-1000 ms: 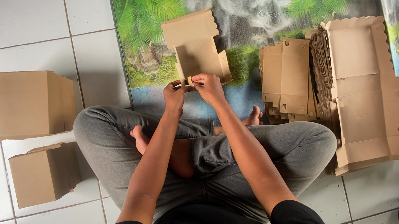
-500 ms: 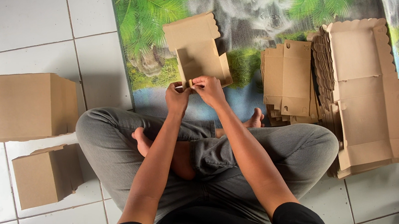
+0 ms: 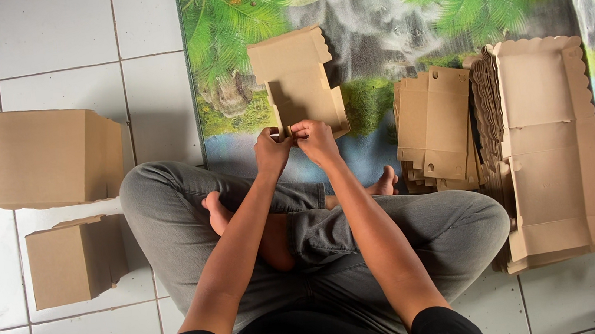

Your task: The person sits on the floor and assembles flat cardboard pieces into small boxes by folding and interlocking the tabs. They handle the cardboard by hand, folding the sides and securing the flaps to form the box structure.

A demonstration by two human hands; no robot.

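The left hand and right hand are pinching the near edge of a half-folded cardboard box, apparently at a small tab. It is lying at twelve o'clock on the mat, looking light, stiff, creasable; edges are offering the best grip.

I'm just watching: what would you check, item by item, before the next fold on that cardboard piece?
1. Both hands on the piece: left hand and right hand pinch the near edge of the half-folded box. Ok.
2. Lid flap free: it lies open on the far side. Ok.
3. Tab seated under the fingers: cannot tell, hidden.
4. Flat blanks within the right hand's reach: ok.
5. Finished boxes set aside at the left: ok.
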